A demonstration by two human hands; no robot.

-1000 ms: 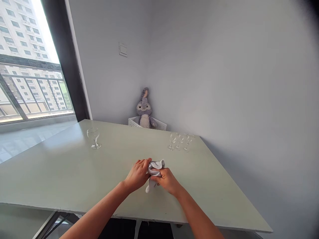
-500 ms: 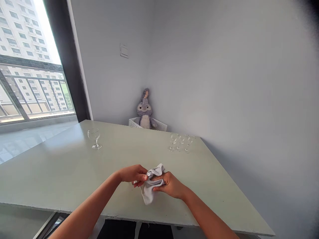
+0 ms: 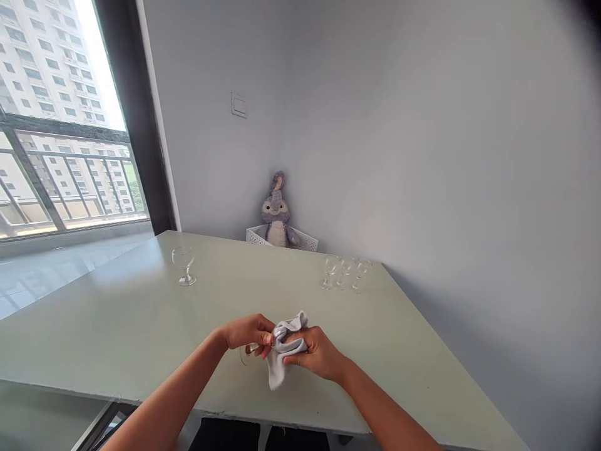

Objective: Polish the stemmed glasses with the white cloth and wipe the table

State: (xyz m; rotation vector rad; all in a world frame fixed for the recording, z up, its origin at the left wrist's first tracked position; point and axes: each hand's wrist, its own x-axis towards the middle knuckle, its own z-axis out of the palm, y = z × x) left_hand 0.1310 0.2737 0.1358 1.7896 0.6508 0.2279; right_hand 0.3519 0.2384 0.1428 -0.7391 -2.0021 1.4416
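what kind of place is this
Probably a room in a high-rise apartment: the window looks past a balcony railing onto tower blocks, and a plush rabbit sits in the room's corner.

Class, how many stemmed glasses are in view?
5: one glass at the table's left, three glasses at its right, and one held glass in the left hand, against the cloth in the right hand.

Soft, matt pale grey cloth [image 3: 277, 369] set against glossy, smooth clear glass stemmed wine glasses [image 3: 184, 263] on a smooth pale green tabletop [image 3: 117, 326] with a dull sheen. Behind, a fuzzy grey plush rabbit [image 3: 276, 213] and a white lattice plastic basket [image 3: 305, 241].
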